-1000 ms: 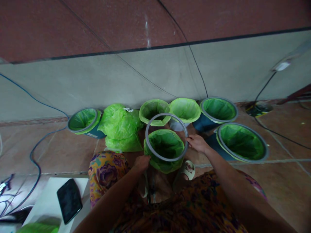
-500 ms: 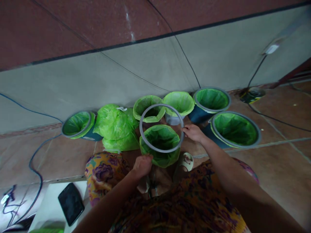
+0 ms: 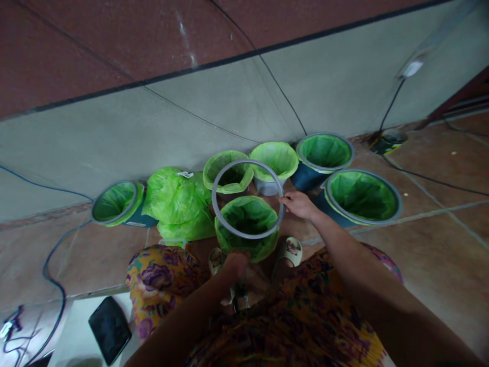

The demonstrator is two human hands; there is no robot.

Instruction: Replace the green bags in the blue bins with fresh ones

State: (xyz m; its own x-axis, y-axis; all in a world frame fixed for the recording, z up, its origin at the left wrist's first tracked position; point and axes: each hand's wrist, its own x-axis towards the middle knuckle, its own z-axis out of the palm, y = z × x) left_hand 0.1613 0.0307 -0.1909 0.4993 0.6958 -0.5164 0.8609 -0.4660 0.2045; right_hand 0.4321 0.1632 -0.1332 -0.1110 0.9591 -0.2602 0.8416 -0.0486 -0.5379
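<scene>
My right hand (image 3: 300, 205) pinches the right side of a grey plastic ring (image 3: 249, 236), a bin rim. The ring is held tilted above a bin lined with a green bin liner (image 3: 263, 251) between my feet. The liner is folded down over the bin's outside. Low on the near side of that bin, my left hand (image 3: 237, 262) is closed against the liner; its fingertips are dim and partly hidden. Behind the ring stand two more lined bins without grey rings, a left one (image 3: 214, 171) and a paler one (image 3: 269, 187).
On the right are two dark blue lined bins with grey rings, a rear one (image 3: 305, 176) and a front one (image 3: 340, 216). Left lie a stuffed green bag (image 3: 179, 204) and a tilted lined bin (image 3: 139, 216). A phone (image 3: 109, 330) rests on a white surface. Cables run along the wall.
My left hand has slid right along the near side of the lined bin. The right hand still holds the ring over it. The view has shifted slightly.
</scene>
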